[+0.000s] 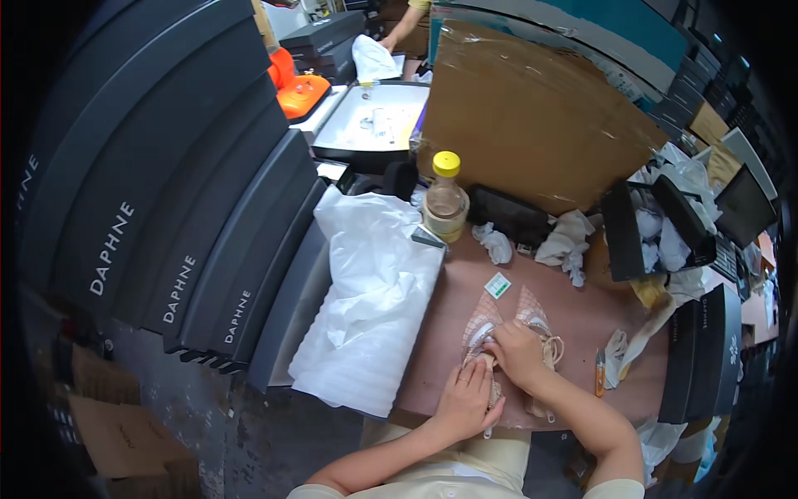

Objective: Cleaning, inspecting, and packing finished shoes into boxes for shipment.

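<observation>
Both hands, left grip (465, 399) and right grip (517, 353), pressed flat on the shoes (532, 314); a cutter (599, 372) lay just right of them on the bench (449, 333).

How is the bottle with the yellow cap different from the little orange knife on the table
The bottle stands upright at the far edge of the brown table, beside the white wrapping sheet; the orange knife lies flat near the right forearm. The bottle is clear, bulky and yellow-capped; the knife is slim and orange. The bottle is much the larger. Neither is touched: the left hand and right hand rest on pale shoes.
</observation>
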Available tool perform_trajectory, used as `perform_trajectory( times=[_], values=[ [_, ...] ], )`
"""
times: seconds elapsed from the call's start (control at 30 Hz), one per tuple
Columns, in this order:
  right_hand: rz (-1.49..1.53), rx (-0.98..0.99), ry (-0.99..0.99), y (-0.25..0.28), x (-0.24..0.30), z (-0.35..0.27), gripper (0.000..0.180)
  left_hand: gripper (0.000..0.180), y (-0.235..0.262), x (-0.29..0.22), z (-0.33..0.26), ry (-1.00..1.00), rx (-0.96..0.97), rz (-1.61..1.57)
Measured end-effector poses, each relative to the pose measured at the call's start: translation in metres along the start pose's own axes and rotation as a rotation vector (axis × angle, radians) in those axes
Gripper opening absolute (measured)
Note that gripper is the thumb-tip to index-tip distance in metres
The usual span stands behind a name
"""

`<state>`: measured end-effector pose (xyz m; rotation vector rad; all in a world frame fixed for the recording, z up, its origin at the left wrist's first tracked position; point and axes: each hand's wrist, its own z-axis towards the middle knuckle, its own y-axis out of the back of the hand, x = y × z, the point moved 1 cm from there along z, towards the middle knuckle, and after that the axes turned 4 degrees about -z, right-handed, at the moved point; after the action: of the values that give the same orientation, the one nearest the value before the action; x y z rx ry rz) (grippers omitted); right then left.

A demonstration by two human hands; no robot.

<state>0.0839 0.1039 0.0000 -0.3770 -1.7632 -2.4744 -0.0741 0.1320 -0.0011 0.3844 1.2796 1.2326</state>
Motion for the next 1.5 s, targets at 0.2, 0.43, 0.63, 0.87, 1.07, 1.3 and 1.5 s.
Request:
perform_trajectory(
  times=[0.2, 0.43, 0.63, 0.87, 1.07, 1.3, 1.5],
  values=[
    [-0.302, 0.057, 0.155, 0.018, 0.021, 0.012, 0.023, 0.053, -0.001, 0.0, -0.004, 0.045, -0.018, -0.028],
    [-0.022, 0.146, 0.194, 0.006, 0.0, 0.034, 0.036, 0.051, 0.005, -0.003, -0.009, 0.045, -0.021, 0.004],
    [0.033, -0.099, 0.083, -0.014, -0.009, 0.014, 0.026, 0.054, -0.006, -0.004, -0.002, 0.034, -0.073, -0.036],
    [-0.193, -0.065, -0.017, -0.027, -0.006, 0.019, 0.049, 0.044, -0.004, -0.008, -0.005, -0.007, -0.024, 0.064],
    [0.278, 0.019, -0.222, 0.001, -0.008, -0.005, 0.063, 0.036, -0.001, -0.005, 0.003, -0.01, -0.049, -0.025],
    [-0.053, -0.11, -0.189, 0.015, 0.015, -0.014, 0.03, 0.038, -0.001, 0.002, -0.001, -0.026, -0.091, -0.033],
    [-0.069, -0.065, -0.073, 0.004, 0.002, -0.008, 0.018, 0.04, -0.004, 0.002, 0.0, -0.023, -0.073, -0.029]
  ],
)
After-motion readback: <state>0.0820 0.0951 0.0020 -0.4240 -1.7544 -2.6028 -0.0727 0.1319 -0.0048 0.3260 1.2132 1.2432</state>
